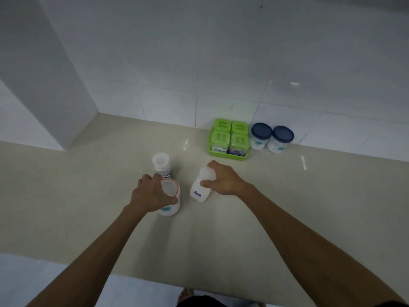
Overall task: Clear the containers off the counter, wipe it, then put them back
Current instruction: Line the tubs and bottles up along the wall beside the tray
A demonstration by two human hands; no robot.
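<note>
the left hand (150, 193) clasps the pink-rimmed jar (170, 201) near its top; the right hand (223, 179) pinches the tilted salt bottle (201, 189) by the cap, probably for lifting both together; a white-capped bottle (161, 163) stands just beyond the left grip.

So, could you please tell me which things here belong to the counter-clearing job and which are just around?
Job:
left hand on pink-rimmed jar
right hand on Salt bottle
white-capped bottle
green tray of jars
two blue-lidded jars
counter

Around:
tiled wall

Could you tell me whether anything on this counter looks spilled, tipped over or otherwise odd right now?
No spill or damage shows. Only the Salt bottle looks askew: it leans in the right hand, apparently mid-move.
</note>
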